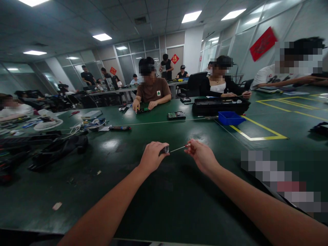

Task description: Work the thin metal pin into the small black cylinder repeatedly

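Observation:
My left hand [153, 154] is closed round a small dark cylindrical piece [164, 149] with a pale round end facing right; most of it is hidden by my fingers, so its kind is unclear. In my right hand [200, 153] is a screwdriver [179, 148], gripped by its reddish handle. Its thin metal shaft points left, and the tip lies close to the round end of the dark piece. Whether the two touch I cannot tell. Both hands are above the green tabletop [164, 208].
Ahead lie a hard drive [176, 115], a blue bin [231, 118] and a long black housing [220, 106]. A dark tool [120, 128] rests left of centre. Cables [88, 125] and black parts [60, 150] crowd the left. A co-worker in brown [153, 89] sits opposite.

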The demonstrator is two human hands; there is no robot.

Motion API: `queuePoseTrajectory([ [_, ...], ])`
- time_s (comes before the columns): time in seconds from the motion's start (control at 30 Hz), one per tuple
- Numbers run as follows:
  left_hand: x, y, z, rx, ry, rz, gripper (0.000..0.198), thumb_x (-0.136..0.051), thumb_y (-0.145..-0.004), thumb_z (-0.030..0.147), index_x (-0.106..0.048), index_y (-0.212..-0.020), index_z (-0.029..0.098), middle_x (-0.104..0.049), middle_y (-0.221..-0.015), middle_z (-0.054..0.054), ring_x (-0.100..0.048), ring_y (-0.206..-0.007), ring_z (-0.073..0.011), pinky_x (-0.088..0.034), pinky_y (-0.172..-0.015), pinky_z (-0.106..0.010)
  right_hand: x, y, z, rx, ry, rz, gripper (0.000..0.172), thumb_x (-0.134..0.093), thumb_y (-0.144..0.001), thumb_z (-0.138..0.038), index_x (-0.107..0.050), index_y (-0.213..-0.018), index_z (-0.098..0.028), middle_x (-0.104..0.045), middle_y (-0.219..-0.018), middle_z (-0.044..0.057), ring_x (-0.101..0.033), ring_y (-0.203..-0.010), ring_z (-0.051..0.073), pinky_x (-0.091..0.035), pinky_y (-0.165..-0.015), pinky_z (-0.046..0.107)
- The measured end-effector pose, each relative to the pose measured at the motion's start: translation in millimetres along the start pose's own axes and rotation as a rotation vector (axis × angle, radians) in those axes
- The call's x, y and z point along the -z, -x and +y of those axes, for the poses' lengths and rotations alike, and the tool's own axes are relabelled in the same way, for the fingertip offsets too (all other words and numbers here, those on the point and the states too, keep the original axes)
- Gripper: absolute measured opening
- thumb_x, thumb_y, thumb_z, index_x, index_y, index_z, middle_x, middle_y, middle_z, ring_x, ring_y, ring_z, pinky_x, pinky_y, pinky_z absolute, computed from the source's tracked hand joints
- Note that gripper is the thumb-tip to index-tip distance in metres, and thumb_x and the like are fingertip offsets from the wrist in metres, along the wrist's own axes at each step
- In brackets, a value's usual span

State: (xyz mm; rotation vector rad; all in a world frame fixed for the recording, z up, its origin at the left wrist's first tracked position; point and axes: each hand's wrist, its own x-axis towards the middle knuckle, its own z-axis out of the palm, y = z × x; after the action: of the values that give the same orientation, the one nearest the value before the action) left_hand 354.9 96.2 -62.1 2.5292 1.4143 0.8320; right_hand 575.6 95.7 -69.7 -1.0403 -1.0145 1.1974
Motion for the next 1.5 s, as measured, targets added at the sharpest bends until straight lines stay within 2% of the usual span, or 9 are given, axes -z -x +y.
queuePoseTrajectory([
  [0.1,-2.2,0,-4,0.039,-0.004,-0.049,0.034,-0.068,-0.088,0.033,-0.062,-0.121,0.026,-0.068,-0.112,-0.002,-0.057,-0.106,-0.0239,-0.040,-0.098,-0.044,4,-2,2,0.084,0.163,0.052,0.029,-0.057,-0.086,-0.048,-0.063,-0.081,-0.020,-0.064,-0.077,0.005,-0.058,-0.070,0.019,-0.048,-0.070,0.036],
  [0.2,-7.2,0,-6,0.030,0.011,-0.037,0.035,-0.070,-0.086,0.034,-0.062,-0.119,0.025,-0.068,-0.108,-0.002,-0.058,-0.101,-0.0232,-0.042,-0.094,-0.042,3,4,-2,0.155,0.309,0.046,0.032,-0.052,-0.090,-0.048,-0.065,-0.087,-0.019,-0.066,-0.079,0.005,-0.059,-0.071,0.019,-0.046,-0.068,0.034],
  [0.37,-11.3,-1,-4,0.033,0.035,-0.037,0.034,-0.070,-0.085,0.034,-0.063,-0.118,0.025,-0.069,-0.105,-0.003,-0.057,-0.098,-0.0233,-0.044,-0.087,-0.039,-3,13,-10,0.267,0.422,0.045,0.033,-0.049,-0.092,-0.048,-0.064,-0.088,-0.019,-0.067,-0.078,0.005,-0.060,-0.074,0.020,-0.046,-0.070,0.034],
  [0.57,-9.9,0,-2,0.033,0.049,-0.015,0.034,-0.071,-0.085,0.033,-0.064,-0.117,0.025,-0.069,-0.105,-0.003,-0.058,-0.097,-0.0232,-0.044,-0.087,-0.039,-6,18,-15,0.312,0.518,0.005,0.031,-0.049,-0.093,-0.047,-0.064,-0.090,-0.019,-0.067,-0.077,0.004,-0.062,-0.072,0.019,-0.046,-0.069,0.033],
  [0.83,-9.0,1,-5,0.003,0.022,0.018,0.035,-0.074,-0.083,0.030,-0.065,-0.116,0.026,-0.070,-0.109,-0.003,-0.058,-0.102,-0.0236,-0.043,-0.089,-0.039,-8,22,-15,0.290,0.489,-0.118,0.028,-0.053,-0.091,-0.044,-0.065,-0.097,-0.020,-0.071,-0.083,0.004,-0.068,-0.077,0.020,-0.051,-0.074,0.035],
  [1.03,-8.7,0,-4,0.012,0.027,0.042,0.035,-0.074,-0.083,0.031,-0.065,-0.116,0.026,-0.070,-0.111,-0.002,-0.058,-0.103,-0.0232,-0.042,-0.090,-0.040,-8,23,-14,0.298,0.461,-0.089,0.027,-0.053,-0.092,-0.044,-0.065,-0.095,-0.020,-0.071,-0.083,0.005,-0.069,-0.080,0.021,-0.051,-0.075,0.035],
  [1.5,-10.5,1,-2,0.049,0.101,0.005,0.034,-0.072,-0.084,0.033,-0.064,-0.116,0.025,-0.070,-0.107,-0.003,-0.058,-0.100,-0.0243,-0.044,-0.089,-0.040,-7,21,-12,0.301,0.426,-0.042,0.028,-0.053,-0.092,-0.046,-0.064,-0.096,-0.020,-0.072,-0.084,0.005,-0.069,-0.079,0.021,-0.052,-0.075,0.036],
])
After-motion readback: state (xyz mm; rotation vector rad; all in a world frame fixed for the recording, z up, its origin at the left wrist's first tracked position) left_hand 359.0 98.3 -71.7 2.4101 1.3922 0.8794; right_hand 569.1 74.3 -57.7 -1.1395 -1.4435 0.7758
